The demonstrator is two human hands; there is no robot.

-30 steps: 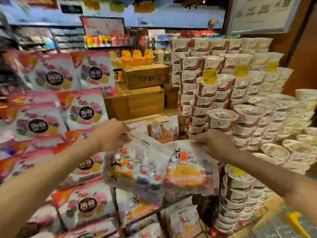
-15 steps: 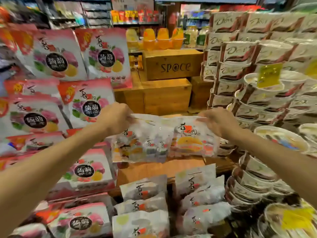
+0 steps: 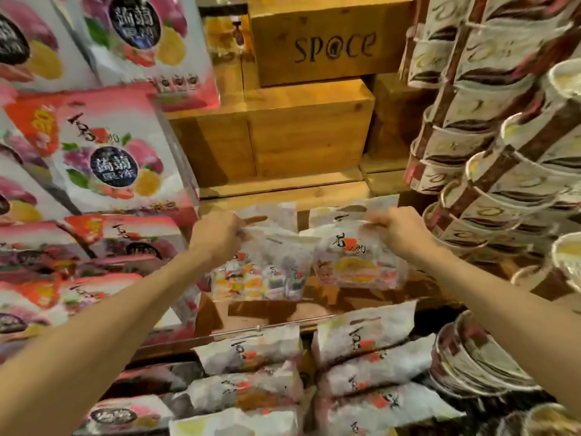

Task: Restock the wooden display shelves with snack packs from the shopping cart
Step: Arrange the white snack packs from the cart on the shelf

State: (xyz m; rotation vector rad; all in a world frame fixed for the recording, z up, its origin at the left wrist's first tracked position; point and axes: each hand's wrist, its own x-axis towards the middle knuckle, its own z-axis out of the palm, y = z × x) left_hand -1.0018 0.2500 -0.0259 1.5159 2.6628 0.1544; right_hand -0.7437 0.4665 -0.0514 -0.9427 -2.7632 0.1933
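Note:
My left hand (image 3: 217,234) grips the top edge of a clear snack pack (image 3: 257,272) full of small coloured sweets. My right hand (image 3: 399,231) pinches the top of a second snack pack (image 3: 358,265) with an orange fruit picture. Both packs hang upright, side by side, just above the wooden display shelf (image 3: 276,309). Behind them more white packs (image 3: 270,212) stand on the same shelf. The shopping cart is out of sight.
Several white snack packs (image 3: 361,338) lie stacked on the lower shelf. Pink fruit-jelly boxes (image 3: 103,149) fill the left side. Stacked cup snacks (image 3: 490,171) tower on the right. Wooden crates (image 3: 327,39) marked "sp@ce" sit behind.
Both hands have carried the two packs forward and down toward the wooden shelf. The view has closed in on the shelf and tilted downward.

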